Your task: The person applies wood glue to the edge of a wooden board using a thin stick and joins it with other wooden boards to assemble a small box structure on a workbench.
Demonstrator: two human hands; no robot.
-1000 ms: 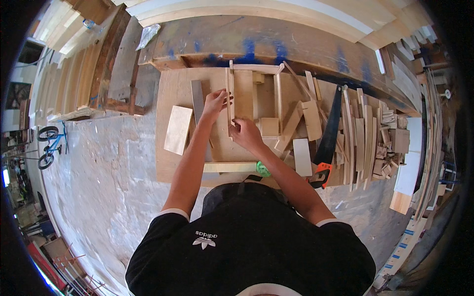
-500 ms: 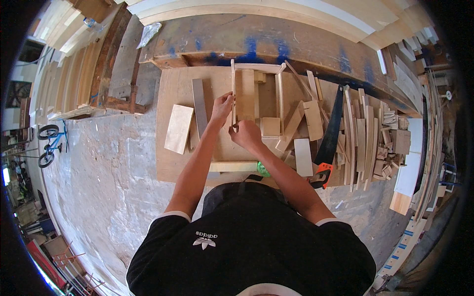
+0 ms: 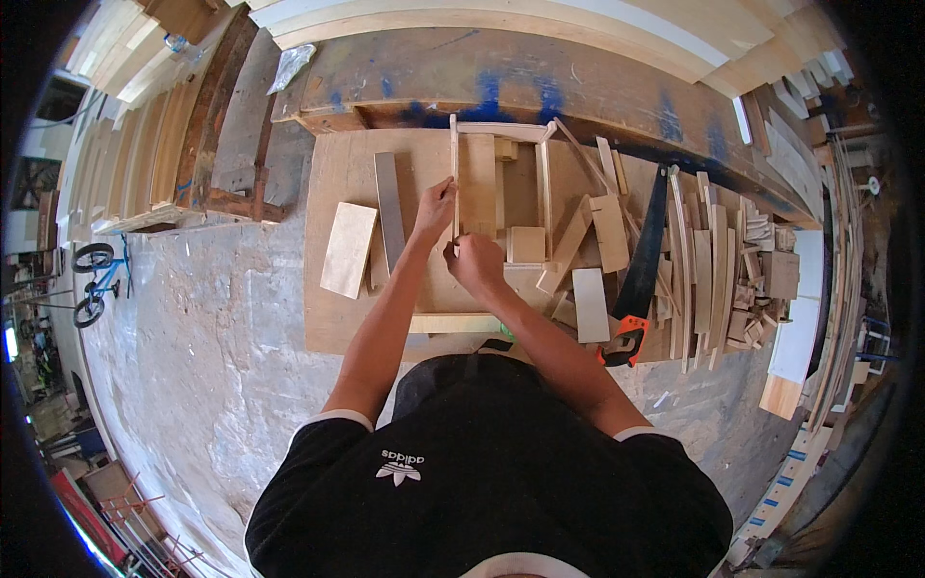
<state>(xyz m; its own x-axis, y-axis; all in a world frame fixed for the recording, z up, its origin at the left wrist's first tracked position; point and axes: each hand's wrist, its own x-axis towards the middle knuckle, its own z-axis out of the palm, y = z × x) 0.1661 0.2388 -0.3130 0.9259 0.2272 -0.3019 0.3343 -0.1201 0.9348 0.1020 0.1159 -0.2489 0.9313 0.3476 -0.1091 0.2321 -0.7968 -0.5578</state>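
A rectangular frame of thin pale wood strips (image 3: 547, 197) lies on the plywood worktop. My left hand (image 3: 436, 207) is closed, with its fingertips pinching the frame's left strip about midway along. At the near left corner my right hand (image 3: 476, 264) is curled, thumb and forefinger closed on the end of that same strip. Whether a small piece is also between them is hidden. Inside the frame lie a flat wooden board (image 3: 477, 178) and a squarish wood block (image 3: 525, 245).
Left of my hands lie a grey strip (image 3: 389, 207) and a pale board (image 3: 349, 250). A handsaw (image 3: 644, 275) with an orange and black handle lies to the right, beside stacked offcuts (image 3: 713, 265). A paint-stained bench (image 3: 597, 87) borders the far side.
My right hand has shifted slightly left and away from me along the frame's corner. My right forearm now covers more of the green object near the front edge. The left hand stays put.
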